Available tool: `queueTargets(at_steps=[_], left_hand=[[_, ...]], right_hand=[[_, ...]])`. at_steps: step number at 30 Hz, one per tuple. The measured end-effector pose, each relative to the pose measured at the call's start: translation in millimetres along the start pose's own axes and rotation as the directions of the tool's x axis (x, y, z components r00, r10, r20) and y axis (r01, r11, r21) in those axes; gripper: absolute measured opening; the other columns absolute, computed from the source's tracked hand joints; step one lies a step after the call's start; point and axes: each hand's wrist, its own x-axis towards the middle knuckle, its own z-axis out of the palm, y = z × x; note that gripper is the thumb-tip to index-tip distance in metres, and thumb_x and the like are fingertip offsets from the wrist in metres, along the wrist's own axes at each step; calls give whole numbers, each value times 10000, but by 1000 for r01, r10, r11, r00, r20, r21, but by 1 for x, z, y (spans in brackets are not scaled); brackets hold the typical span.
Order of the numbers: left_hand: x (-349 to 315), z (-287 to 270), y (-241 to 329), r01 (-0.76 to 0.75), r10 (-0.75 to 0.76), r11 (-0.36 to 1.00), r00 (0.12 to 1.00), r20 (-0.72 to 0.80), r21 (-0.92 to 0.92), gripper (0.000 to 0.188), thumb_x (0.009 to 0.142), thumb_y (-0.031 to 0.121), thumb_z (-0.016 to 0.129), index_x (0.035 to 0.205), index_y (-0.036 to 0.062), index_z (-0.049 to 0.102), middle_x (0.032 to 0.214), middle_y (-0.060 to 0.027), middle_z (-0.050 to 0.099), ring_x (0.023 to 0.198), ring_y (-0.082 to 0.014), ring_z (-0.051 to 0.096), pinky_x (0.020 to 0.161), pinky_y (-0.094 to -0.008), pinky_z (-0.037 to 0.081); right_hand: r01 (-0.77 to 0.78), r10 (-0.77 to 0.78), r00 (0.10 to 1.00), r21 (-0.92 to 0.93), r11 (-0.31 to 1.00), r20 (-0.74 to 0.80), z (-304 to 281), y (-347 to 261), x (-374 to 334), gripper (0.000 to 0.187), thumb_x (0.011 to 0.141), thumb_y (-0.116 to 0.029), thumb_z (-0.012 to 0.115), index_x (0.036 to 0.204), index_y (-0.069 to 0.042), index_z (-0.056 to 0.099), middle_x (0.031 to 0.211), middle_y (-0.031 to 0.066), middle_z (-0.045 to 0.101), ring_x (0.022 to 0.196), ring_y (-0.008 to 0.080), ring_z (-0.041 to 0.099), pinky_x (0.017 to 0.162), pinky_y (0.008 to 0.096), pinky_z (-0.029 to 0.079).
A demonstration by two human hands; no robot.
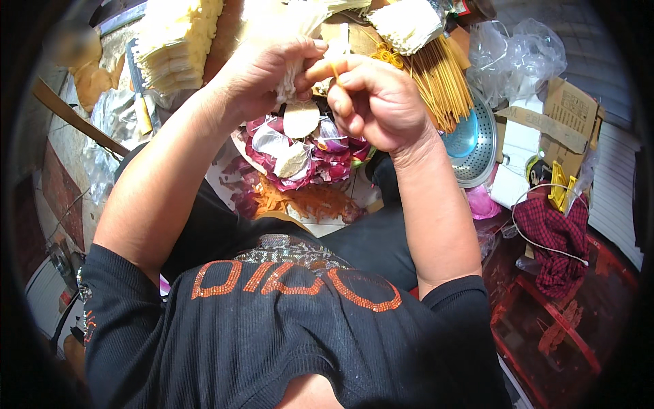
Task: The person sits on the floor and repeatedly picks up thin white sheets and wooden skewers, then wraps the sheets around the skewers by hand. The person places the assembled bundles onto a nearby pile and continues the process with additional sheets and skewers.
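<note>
My left hand (262, 71) is closed round a bunch of thin white strands (291, 78), whose upper part is washed out by sunlight. Close against it, my right hand (378, 95) pinches a thin yellow rubber band (334, 71) between thumb and forefinger, the other fingers curled. Below both hands lies a heap of purple-red onion skins (327, 163) with pale cut pieces (293, 160) on it. Right of my right hand are a small pile of yellow rubber bands (387, 56) and a thick bunch of wooden skewers (439, 85).
A tall stack of pale folded sheets (178, 48) stands at the far left, near a knife (142, 109). Another pale stack (409, 26) is at the far right. A metal colander (480, 146), plastic bags (521, 54) and a cardboard box (569, 116) fill the right side.
</note>
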Motion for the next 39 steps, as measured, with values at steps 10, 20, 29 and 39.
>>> queueTargets(at_steps=[10, 20, 29, 39], left_hand=[[-7, 15, -4, -63, 99, 972, 983, -151, 226, 140, 865, 146, 601, 919, 17, 603, 714, -18, 551, 596, -95, 530, 538, -228, 440], [-9, 10, -13, -45, 28, 798, 999, 37, 601, 122, 878, 142, 623, 883, 20, 635, 648, 8, 551, 541, -63, 506, 469, -217, 404], [-13, 13, 0, 126, -186, 716, 982, 14, 687, 344, 823, 100, 680, 1154, 43, 602, 679, 19, 565, 532, -46, 506, 453, -204, 397], [-21, 24, 4, 11, -68, 804, 995, 74, 595, 716, 748, 59, 710, 1402, 116, 425, 674, 8, 562, 526, -56, 504, 447, -208, 397]], right_hand=[[221, -268, 942, -227, 948, -203, -2, -2, 4, 421, 913, -178, 641, 1283, -12, 525, 689, 20, 619, 466, 47, 526, 427, 157, 429], [281, -467, 873, -635, 720, -142, -5, 16, 14, 529, 750, -241, 792, 1215, -80, 598, 987, 90, 649, 874, 128, 602, 780, 278, 516], [228, -422, 900, -704, 672, -111, -7, 11, 11, 338, 728, -224, 783, 966, -25, 648, 873, 35, 653, 763, 93, 605, 687, 263, 525], [196, -325, 937, -578, 792, -128, -5, 6, 7, 377, 713, -182, 786, 1021, -39, 621, 882, 31, 637, 762, 92, 596, 676, 258, 524]])
